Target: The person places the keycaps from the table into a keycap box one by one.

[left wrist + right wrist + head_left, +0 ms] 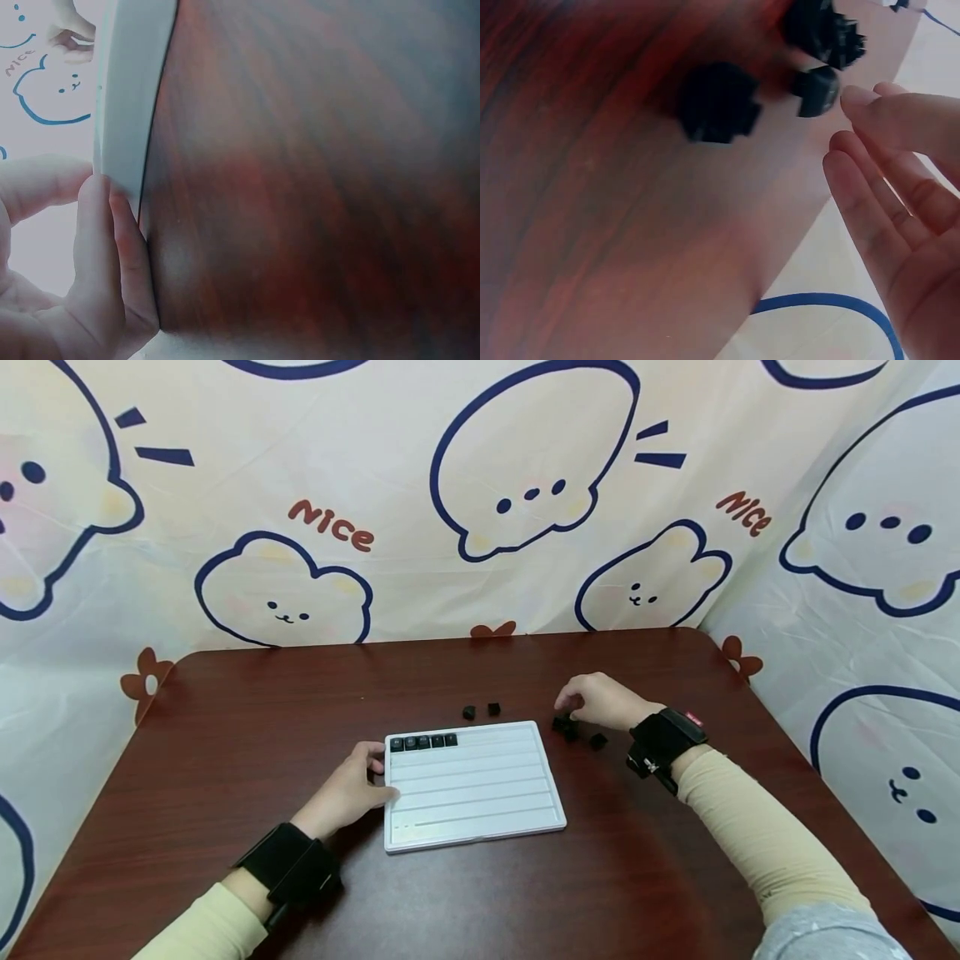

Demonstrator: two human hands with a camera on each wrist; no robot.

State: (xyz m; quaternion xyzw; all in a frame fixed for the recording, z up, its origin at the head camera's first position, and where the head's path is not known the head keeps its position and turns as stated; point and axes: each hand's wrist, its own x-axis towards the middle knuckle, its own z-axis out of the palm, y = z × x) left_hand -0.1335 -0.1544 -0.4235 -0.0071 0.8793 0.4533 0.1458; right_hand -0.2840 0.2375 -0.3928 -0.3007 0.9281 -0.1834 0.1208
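A shallow white tray [480, 793] with several ridged rows lies on the table. Small black keycaps [423, 742] stand side by side at the left of its top row. My left hand [348, 789] grips the tray's left edge, thumb on top; the left wrist view shows fingers [97, 225] against the rim. To the right of the tray, my right hand [603, 700] hovers over a small cluster of loose black keycaps [570, 732]. In the right wrist view its thumb and fingers are apart, close beside one keycap [816, 91], holding nothing that I can see.
Two more loose keycaps [493, 709] lie behind the tray. Another keycap [597, 742] sits near the right wrist. The brown wooden table [465, 910] ends at a patterned cloth [405, 460] that hangs behind it and on the sides.
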